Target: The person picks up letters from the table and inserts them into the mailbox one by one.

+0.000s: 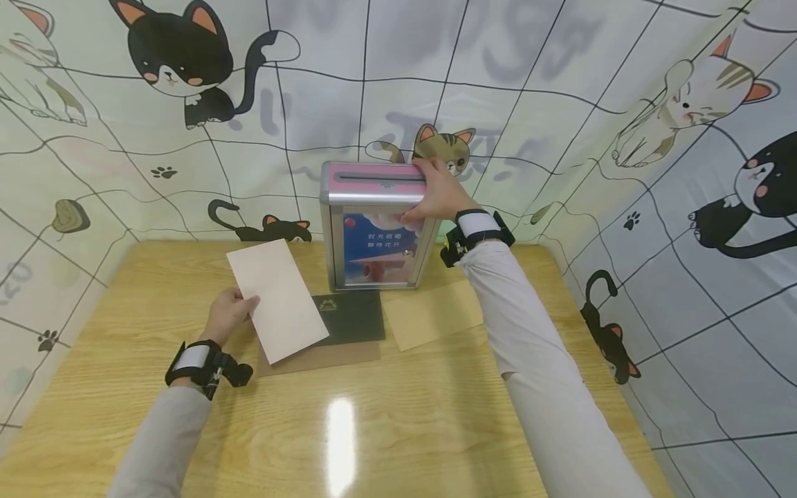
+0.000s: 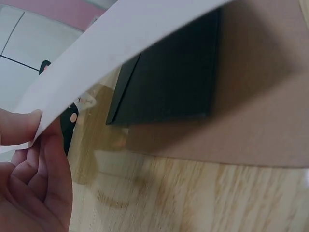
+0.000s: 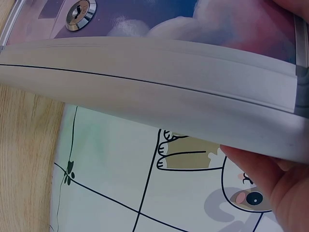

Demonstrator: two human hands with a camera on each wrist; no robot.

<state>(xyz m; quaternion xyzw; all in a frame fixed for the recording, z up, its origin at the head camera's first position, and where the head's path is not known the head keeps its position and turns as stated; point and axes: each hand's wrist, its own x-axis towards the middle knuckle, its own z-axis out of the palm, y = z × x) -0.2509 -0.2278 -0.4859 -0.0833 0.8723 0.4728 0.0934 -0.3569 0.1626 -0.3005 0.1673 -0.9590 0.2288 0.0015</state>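
Over the tabletop point(image 1: 423, 422), our left hand point(image 1: 227, 315) pinches white paper point(image 1: 278, 301); our right hand point(image 1: 441, 191) grips box point(image 1: 376, 242). Edge-only pinch: paper could sag.

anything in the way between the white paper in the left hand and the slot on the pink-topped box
Nothing visible stands between the white paper, pinched by the left hand, and the slot. The right hand grips the box near the slot's right end, leaving most of the slot uncovered.
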